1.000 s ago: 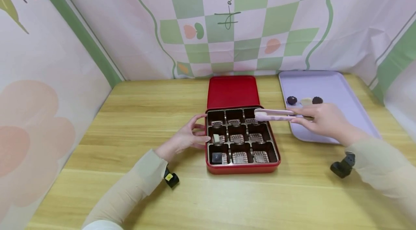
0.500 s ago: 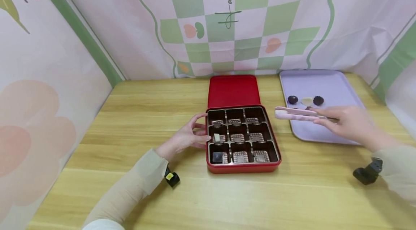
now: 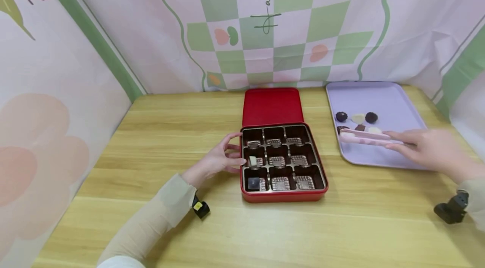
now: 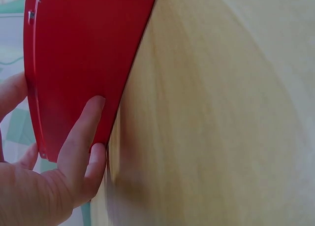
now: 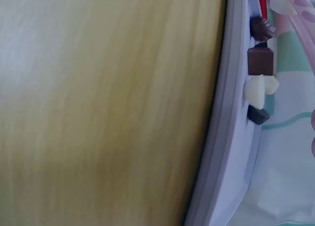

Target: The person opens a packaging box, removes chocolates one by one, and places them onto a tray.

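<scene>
A red tin [image 3: 284, 197] with a compartmented dark insert lies with its lid folded back. One left compartment holds a white chocolate piece [image 3: 252, 161]; the front-left one holds a dark square chocolate [image 3: 253, 184]. My left hand [image 3: 217, 158] rests its fingertips against the tin's left side, touching the red wall in the left wrist view. Over the lilac tray [image 3: 386, 159], my right hand [image 3: 435, 148] grips pink tongs [image 3: 365, 138] with nothing visible between their tips. Just beyond the tongs sit several chocolates, among them a dark round one [image 3: 341, 116] and a white one [image 3: 358, 118].
The red lid [image 3: 272, 107] lies behind the tin, close to the printed curtain [image 3: 288, 28]. The tray stands to the right of the tin on the wooden table [image 3: 182, 125]. A brown square chocolate [image 5: 260, 61] sits near the tray's rim in the right wrist view.
My right hand and the tongs have moved right, from the tin's back-right compartment to above the tray's chocolates. The left hand and the tin have stayed in place.
</scene>
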Demonstrator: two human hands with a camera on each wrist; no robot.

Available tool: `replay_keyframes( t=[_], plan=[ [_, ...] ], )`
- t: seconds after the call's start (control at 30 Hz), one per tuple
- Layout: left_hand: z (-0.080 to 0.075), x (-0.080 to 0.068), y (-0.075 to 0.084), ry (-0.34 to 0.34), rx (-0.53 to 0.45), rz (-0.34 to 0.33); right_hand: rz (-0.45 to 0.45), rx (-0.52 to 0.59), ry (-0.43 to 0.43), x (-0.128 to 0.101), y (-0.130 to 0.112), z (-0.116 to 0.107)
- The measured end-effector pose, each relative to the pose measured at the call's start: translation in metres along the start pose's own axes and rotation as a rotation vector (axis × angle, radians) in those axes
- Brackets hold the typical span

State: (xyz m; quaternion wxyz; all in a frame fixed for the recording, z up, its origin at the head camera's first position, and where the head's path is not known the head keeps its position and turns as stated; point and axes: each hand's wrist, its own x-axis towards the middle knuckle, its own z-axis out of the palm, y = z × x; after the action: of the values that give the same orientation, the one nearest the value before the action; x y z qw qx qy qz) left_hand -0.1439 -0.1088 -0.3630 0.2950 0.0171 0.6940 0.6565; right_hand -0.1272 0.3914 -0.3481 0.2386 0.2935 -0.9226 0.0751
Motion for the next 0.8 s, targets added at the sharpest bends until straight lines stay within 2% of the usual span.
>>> replay_keyframes(
  t=[0.33,0.53,0.8],
  plan=[
    [0.0001,-0.0012,0.0012,0.003,-0.008,-0.004,0.084,-0.056,-0.153,-0.0053,0.0008,-0.0012],
    [0.0001,-0.0017,0.0012,-0.007,-0.016,0.0,0.118,-0.051,-0.201,-0.0089,0.0015,0.0007],
    [0.0001,-0.0019,0.0008,-0.003,-0.015,0.006,0.131,-0.046,-0.218,-0.0091,0.0031,0.0019]
  ],
)
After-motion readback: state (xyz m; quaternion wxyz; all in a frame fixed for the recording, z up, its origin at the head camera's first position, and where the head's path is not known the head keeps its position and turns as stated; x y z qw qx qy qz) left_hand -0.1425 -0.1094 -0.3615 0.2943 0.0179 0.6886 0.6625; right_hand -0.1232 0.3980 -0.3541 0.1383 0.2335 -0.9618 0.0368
